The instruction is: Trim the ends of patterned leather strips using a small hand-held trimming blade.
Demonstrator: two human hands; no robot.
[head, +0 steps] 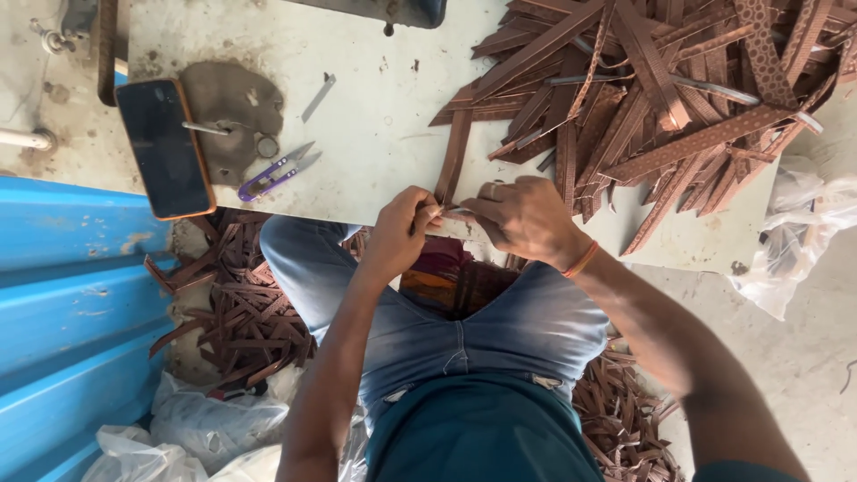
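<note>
Both hands at frame centre: left hand [400,234] and right hand [522,217] pinch one brown leather strip [453,161]; big strip pile [661,98] upper right unworked, floor scraps [241,312] lower left.

Pale worn worktable [375,134]: heap of brown patterned leather strips [661,98] at 2 o'clock; black smartphone [165,147] at 9 o'clock; purple thread snips [278,171] just beside it; dark stain [234,107] at 10 o'clock.

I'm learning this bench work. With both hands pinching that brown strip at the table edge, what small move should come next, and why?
Probably reach for the purple snips: both the left hand and right hand grip the brown strip at the table edge, and the snips lie unused close by.
</note>
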